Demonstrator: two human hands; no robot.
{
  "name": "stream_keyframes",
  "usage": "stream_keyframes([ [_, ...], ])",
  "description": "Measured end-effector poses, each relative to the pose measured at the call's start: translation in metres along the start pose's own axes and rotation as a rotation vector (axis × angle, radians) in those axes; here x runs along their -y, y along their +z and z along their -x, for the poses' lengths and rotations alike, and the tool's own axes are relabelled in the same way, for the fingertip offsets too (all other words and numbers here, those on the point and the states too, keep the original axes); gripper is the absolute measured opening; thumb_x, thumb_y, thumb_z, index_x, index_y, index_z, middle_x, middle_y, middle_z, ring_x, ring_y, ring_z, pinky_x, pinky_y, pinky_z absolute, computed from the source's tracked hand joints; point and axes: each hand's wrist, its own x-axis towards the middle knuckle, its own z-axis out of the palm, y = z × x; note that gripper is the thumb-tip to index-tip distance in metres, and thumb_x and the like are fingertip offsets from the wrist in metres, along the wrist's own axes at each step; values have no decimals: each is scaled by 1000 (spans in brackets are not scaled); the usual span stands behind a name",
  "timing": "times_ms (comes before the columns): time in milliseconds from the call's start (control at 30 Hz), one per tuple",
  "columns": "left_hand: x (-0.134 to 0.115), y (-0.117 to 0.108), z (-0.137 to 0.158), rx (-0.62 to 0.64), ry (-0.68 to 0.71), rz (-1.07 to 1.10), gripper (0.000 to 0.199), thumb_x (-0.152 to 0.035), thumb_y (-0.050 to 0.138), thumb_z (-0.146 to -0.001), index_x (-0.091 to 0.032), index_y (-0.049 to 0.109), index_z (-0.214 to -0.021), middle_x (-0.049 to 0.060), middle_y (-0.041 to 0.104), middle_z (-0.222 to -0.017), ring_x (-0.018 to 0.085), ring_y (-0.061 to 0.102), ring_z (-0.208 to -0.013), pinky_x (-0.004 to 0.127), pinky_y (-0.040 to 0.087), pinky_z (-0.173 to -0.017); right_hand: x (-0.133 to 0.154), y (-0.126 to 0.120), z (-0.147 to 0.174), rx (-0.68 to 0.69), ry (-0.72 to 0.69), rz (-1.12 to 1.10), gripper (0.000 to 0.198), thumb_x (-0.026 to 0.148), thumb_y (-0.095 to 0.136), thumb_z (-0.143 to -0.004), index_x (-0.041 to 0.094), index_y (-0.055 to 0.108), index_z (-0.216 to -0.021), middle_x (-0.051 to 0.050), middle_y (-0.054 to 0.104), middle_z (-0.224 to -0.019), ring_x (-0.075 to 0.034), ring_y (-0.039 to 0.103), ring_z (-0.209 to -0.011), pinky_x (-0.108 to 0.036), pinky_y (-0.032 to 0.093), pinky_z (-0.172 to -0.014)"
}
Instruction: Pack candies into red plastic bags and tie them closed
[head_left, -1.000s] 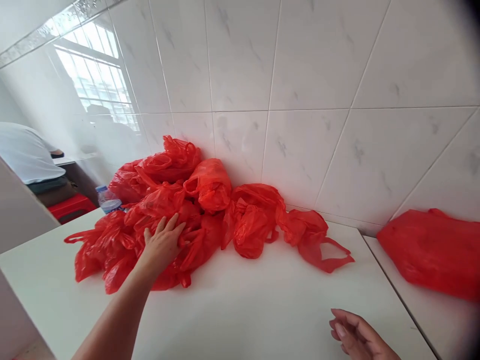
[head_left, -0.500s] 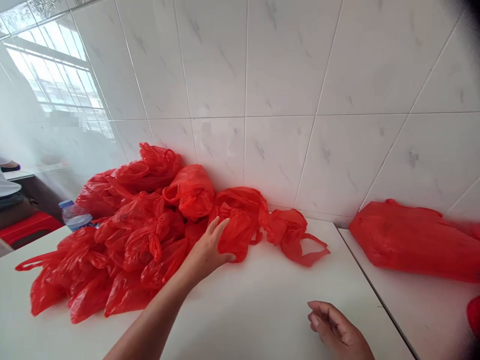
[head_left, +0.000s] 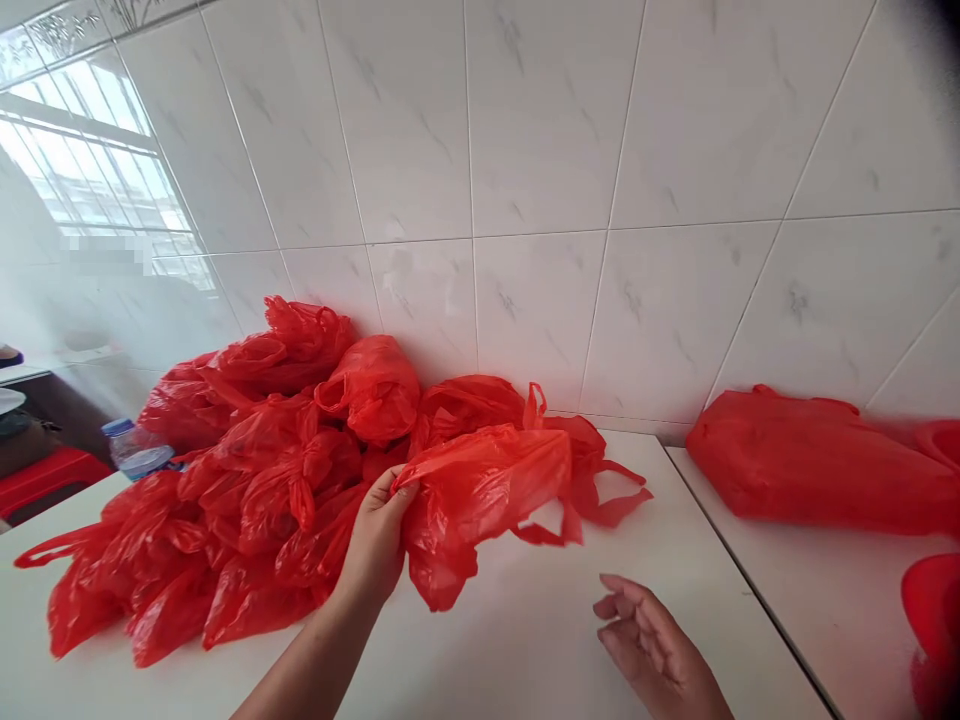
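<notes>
red plastic bag (head_left: pixel 491 478) in the grip of left fingers (head_left: pixel 382 489), right fingers (head_left: pixel 631 593) free

With our left hand (head_left: pixel 381 525) we pinch a red bag (head_left: pixel 491 475) just right of the bag heap (head_left: pixel 247 500); our right hand (head_left: pixel 660 645), loosely curled, hovers farther right of that heap. We see a bottle (head_left: pixel 135 450) at the heap's left rear, a tiled wall (head_left: pixel 540 120) behind.
</notes>
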Motion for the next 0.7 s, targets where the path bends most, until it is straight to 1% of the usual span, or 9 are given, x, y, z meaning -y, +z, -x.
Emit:
stream_keyframes([
  [67,7,7,9,59,-119,97,30,-39,70,-72,-19,60,-91,1,68,-76,14,62,-61,24,47,-59,3,3,-1,1,-22,-128,71,60,67,-69,30,45,-129,-10,58,-113,-24,62,-93,-35,50,-74],
  [133,20,17,20,119,-247,171,29,-36,74,-69,-17,62,-88,2,67,-72,15,62,-60,25,48,-59,7,6,-2,5,-49,-243,91,64,73,-60,32,33,-136,-13,51,-125,-29,60,-102,-40,50,-78],
  [200,36,28,31,175,-369,230,26,-32,75,-68,-15,62,-84,3,66,-70,15,62,-59,26,48,-59,14,7,0,22,-90,-298,103,61,80,-51,34,30,-137,-14,47,-132,-33,55,-111,-45,47,-86],
  [267,51,39,42,220,-469,280,23,-30,74,-69,-14,62,-82,3,66,-70,15,61,-60,25,47,-59,23,9,6,61,-125,-300,107,54,85,-46,34,31,-136,-13,50,-130,-34,52,-115,-47,46,-89],
  [367,62,52,55,276,-573,335,19,-30,70,-74,-14,62,-83,3,65,-70,14,60,-60,24,45,-58,39,11,16,106,-103,-267,99,47,85,-50,34,34,-134,-10,57,-120,-34,54,-112,-46,50,-85],
  [533,60,69,65,387,-692,371,16,-29,67,-77,-14,61,-77,1,59,-63,12,53,-55,24,42,-55,52,6,10,-72,-18,-186,57,41,76,-67,30,52,-118,-6,63,-109,-27,61,-99,-41,53,-81],
  [600,59,73,67,416,-730,370,15,-28,67,-76,-14,60,-74,0,57,-60,11,51,-53,24,42,-53,48,-1,1,-57,-10,-208,45,42,75,-67,26,59,-106,-6,66,-97,-27,63,-88,-39,55,-72],
  [667,61,75,68,426,-749,367,16,-28,65,-76,-15,58,-70,-1,54,-57,10,48,-50,23,41,-52,45,-7,-3,-12,-14,-238,47,41,78,-62,26,61,-104,-6,67,-93,-29,64,-86,-38,55,-67],
  [700,62,76,68,425,-747,365,17,-28,64,-76,-16,56,-67,-2,52,-55,10,46,-48,23,40,-51,44,-9,-3,11,-17,-247,52,40,79,-60,28,60,-108,-6,67,-96,-30,64,-90,-39,55,-68],
])
